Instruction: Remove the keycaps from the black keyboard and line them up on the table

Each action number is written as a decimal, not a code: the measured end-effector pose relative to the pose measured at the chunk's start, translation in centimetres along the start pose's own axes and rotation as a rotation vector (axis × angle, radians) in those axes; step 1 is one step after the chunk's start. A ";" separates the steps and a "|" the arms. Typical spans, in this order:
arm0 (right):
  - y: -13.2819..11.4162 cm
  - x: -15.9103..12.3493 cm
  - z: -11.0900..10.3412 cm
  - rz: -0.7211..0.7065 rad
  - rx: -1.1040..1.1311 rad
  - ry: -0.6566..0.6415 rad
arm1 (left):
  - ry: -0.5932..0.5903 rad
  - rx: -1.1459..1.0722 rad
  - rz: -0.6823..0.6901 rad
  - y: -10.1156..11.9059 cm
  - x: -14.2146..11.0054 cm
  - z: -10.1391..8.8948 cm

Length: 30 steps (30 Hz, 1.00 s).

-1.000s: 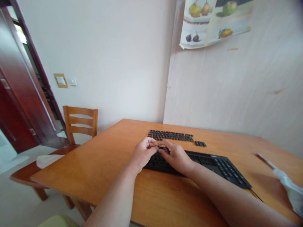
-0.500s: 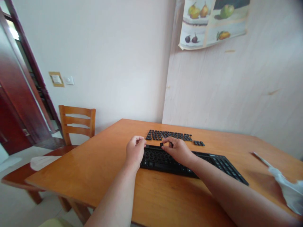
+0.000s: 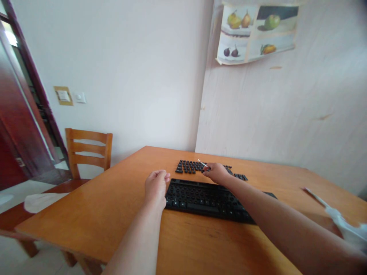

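A black keyboard (image 3: 197,196) lies on the table, many of its keys removed and the bare sockets showing. Beyond it, loose black keycaps (image 3: 187,167) are laid out in rows. My right hand (image 3: 218,173) reaches over the keyboard's back edge to these rows, closed around a keycap puller (image 3: 202,163) whose wire end points up and left. A dark keycap seems to be at its fingertips, hard to tell apart from those on the table. My left hand (image 3: 156,185) rests by the keyboard's left end, fingers curled closed, with nothing visible in them.
A small separate group of keycaps (image 3: 241,177) lies right of the rows. On the table's right side is a thin stick-like item (image 3: 315,196) beside crumpled white plastic (image 3: 344,223). A wooden chair (image 3: 88,152) stands left of the table (image 3: 114,214).
Both hands were together over the keyboard's left part. They parted, and my right hand carried a keycap and the puller away to the loose keycaps; my left hand drew back left.
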State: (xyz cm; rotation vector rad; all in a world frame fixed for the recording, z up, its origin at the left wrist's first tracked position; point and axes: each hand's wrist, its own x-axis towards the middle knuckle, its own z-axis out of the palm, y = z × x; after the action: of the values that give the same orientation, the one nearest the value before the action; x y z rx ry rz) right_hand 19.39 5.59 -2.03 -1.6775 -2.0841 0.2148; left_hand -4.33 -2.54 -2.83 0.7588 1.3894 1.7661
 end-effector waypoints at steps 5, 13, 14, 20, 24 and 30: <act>-0.4 1.4 1.4 -0.010 -0.045 -0.027 | -0.009 0.001 -0.039 -0.1 0.1 -0.1; -0.3 2.8 2.8 0.013 -0.092 -0.040 | -0.016 -0.002 -0.077 0.2 -0.1 0.1; -0.3 2.9 2.8 0.014 -0.096 -0.045 | -0.015 -0.005 -0.083 0.2 -0.1 0.1; 0.0 3.1 3.0 0.022 -0.114 -0.062 | -0.032 -0.006 -0.097 -0.1 0.0 0.0; 0.0 3.1 3.1 0.031 -0.115 -0.066 | -0.036 -0.018 -0.103 -0.1 0.0 0.1; 0.0 3.3 3.3 0.034 -0.133 -0.083 | -0.018 -0.031 -0.101 0.0 -0.1 0.2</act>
State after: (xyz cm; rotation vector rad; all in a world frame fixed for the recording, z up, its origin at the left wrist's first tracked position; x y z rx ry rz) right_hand 17.39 9.26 -4.11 -1.8109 -2.1746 0.1612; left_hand -4.12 -2.53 -2.75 0.6746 1.3617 1.6950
